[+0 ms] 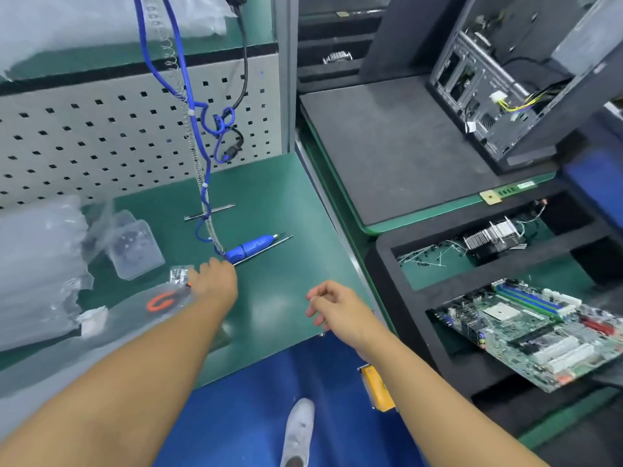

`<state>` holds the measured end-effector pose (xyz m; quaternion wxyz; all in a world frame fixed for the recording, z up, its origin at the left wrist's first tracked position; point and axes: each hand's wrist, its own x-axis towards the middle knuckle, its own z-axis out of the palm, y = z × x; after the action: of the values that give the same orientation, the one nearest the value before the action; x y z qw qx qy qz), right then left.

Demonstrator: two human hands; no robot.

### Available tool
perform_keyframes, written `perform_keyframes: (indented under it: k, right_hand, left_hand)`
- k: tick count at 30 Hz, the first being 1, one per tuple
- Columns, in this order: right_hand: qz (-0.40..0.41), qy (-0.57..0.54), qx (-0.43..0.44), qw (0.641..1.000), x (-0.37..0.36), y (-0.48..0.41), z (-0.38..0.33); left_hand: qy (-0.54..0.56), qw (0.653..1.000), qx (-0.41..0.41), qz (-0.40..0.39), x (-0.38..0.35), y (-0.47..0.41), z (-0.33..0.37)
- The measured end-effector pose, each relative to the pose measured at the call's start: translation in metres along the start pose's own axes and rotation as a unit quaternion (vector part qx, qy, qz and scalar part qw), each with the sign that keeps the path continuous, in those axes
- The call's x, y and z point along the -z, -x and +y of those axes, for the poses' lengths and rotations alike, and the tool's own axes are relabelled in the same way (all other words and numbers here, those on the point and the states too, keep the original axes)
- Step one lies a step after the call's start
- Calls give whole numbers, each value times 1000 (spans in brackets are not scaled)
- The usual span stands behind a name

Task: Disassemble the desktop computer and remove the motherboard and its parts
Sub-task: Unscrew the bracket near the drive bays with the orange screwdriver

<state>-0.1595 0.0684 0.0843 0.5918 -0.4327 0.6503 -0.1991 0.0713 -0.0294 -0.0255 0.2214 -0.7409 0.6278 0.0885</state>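
Premises: an electronics disassembly workshop. Evidence follows. A bench [276, 298] covered in green matting is backed by a perforated pegboard [101, 139]. A blue powered screwdriver [251, 247] lies near the bench's middle, tethered to a cable [175, 45] hanging from above. To the right, a second green surface carries a grey pad [387, 146]. An opened case [488, 96] sits at its far right corner, and a memory stick [515, 188] lies along its near edge. Below, a black foam tray [472, 274] holds a heatsink [492, 235] and a motherboard [526, 332] in separate compartments. The floor [253, 399] is blue.
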Motion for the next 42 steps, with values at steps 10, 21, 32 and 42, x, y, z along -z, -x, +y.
perform_keyframes:
  k: [10,21,32,42]
  right_hand:
    - [-6,0,-7,1000,-3,-4,8]
    - [41,-23,5,999,15,4,5]
    - [194,132,90,968,103,58,24]
    - [409,89,192,887,221,232,30]
  left_hand:
    - [-15,991,-109,79,-14,9,5]
    - [312,879,-299,202,64,68,64]
    - [782,568,-254,-37,156,158,167]
    - [854,373,-189,-309,197,261,302]
